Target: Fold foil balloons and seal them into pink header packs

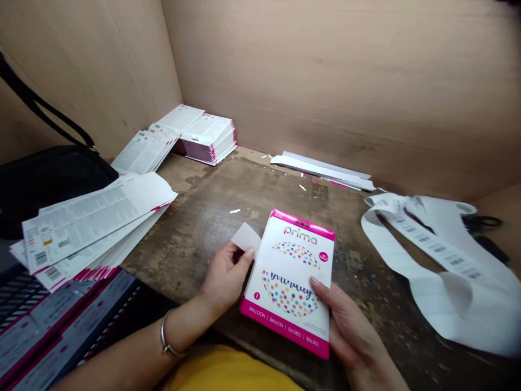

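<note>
A white and pink balloon packet [293,282], printed with coloured dots, is tilted in front of me above the table's near edge. My right hand [345,320] grips its right side, thumb on the printed front. Close by its left edge, my left hand [230,274] pinches a small blank white piece of paper [246,237] between thumb and fingers. Whether that paper is a loose label or part of the packet, I cannot tell. The thumb of the left hand is at or very near the packet's edge.
Printed cards [93,217] lie fanned at the left, above a crate [24,282] of packets. A card stack [209,136] stands at the back. White strips [325,171] lie along the back wall. A label roll [439,244] trails at right near black scissors [484,221]. A black bag [52,179] sits left.
</note>
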A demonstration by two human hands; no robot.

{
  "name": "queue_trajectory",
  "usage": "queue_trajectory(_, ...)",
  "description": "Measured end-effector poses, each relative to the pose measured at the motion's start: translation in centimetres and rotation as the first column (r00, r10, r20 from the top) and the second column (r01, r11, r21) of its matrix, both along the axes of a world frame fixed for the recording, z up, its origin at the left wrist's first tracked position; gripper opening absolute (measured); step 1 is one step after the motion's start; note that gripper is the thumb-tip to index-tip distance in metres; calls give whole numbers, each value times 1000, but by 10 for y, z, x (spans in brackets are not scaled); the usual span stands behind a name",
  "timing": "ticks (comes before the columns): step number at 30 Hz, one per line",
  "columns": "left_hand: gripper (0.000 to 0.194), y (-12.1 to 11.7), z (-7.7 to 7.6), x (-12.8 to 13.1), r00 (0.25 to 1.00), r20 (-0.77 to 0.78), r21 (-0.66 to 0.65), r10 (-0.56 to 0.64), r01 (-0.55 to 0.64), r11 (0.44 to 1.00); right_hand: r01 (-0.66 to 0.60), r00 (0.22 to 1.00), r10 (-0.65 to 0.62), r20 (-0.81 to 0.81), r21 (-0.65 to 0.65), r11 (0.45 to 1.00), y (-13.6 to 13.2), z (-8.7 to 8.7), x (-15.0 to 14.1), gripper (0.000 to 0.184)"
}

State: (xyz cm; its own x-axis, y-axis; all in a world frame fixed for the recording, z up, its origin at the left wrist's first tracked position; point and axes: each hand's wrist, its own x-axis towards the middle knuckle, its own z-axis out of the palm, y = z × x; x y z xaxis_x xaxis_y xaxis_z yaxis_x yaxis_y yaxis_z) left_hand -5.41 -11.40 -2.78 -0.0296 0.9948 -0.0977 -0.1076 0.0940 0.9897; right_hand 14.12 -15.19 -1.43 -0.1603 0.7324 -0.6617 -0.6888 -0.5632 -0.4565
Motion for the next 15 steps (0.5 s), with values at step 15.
queue_trajectory(15, 14, 18, -3, 2, 588, -809, 267, -14, 388, 882, 5, 993, -6, 116, 1, 1000, 8, -6, -11, 47)
